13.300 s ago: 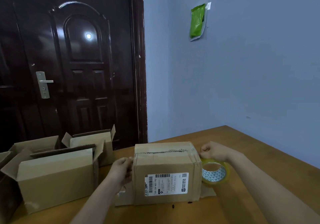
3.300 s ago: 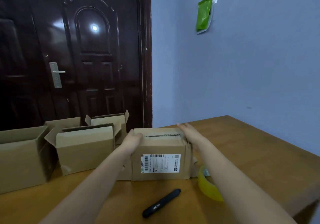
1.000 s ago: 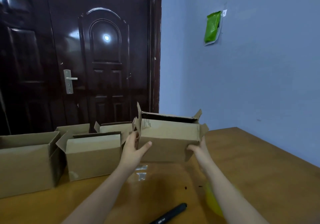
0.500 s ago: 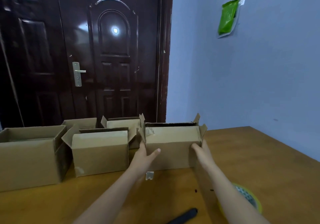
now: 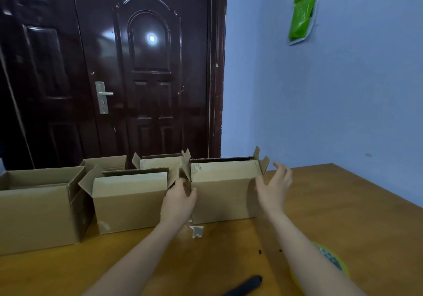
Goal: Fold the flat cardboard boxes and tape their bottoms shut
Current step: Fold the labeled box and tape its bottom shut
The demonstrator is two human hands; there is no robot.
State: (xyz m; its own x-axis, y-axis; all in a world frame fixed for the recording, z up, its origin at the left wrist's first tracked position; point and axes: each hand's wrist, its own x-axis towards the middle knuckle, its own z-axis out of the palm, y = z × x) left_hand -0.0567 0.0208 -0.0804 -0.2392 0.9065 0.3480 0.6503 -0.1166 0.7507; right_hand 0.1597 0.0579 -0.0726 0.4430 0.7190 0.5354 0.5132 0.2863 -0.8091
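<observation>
An upright cardboard box [image 5: 225, 192] with its top flaps open stands on the wooden table [image 5: 348, 206], at the right end of a row of boxes. My left hand [image 5: 179, 196] grips its front left corner, thumb on the front face and fingers round the side. My right hand [image 5: 274, 186] hovers just off the box's right side, fingers spread, holding nothing. A yellowish tape roll [image 5: 333, 259] lies near the front right, partly hidden by my right forearm.
Two more open boxes [image 5: 130, 202] [image 5: 39, 206] stand to the left, and two smaller ones [image 5: 160, 162] behind them. A black pen-like tool [image 5: 246, 284] lies at the front edge. A tape scrap [image 5: 196, 230] is stuck on the table. A dark door and a blue wall rise behind.
The box has been set down on the table next to the row. My right hand has come off its right side and opened. My left hand stays on the left corner.
</observation>
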